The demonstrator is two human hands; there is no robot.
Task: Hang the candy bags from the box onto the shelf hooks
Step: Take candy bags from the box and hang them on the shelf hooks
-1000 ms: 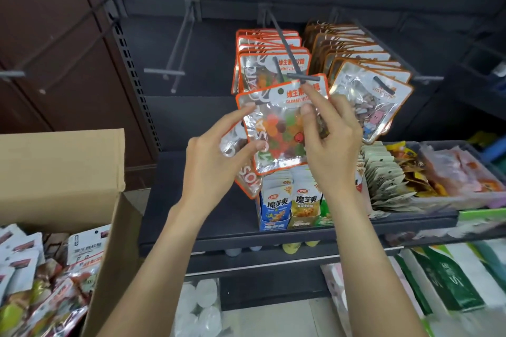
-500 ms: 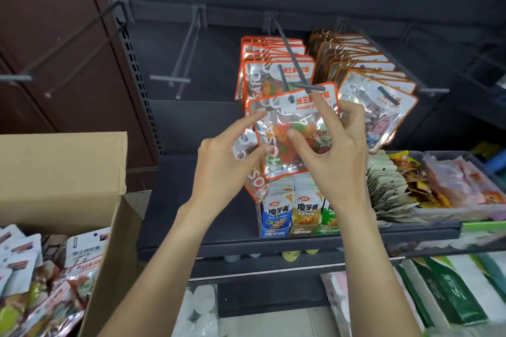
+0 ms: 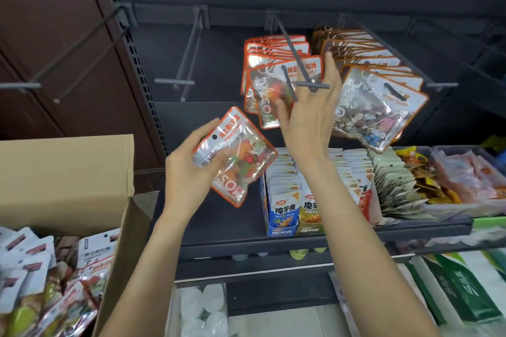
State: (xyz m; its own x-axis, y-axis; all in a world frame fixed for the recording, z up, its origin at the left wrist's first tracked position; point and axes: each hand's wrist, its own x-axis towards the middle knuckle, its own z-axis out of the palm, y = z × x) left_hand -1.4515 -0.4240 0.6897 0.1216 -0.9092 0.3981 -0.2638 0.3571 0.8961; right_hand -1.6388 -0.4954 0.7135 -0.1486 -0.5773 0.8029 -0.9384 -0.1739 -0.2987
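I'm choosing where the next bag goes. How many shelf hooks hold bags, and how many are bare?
Hooks holding bags: 2, with orange-edged gummy bags and brown-edged stone-candy bags
Bare hooks: 2, the middle hook and the far-left hook
Total: 4; hooks at the far right are too dim to count.

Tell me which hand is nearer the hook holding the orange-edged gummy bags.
Right. The right hand is up at the hook, fingers spread against the hung gummy bags. The left hand is lower and leftward, gripping a loose gummy bag.
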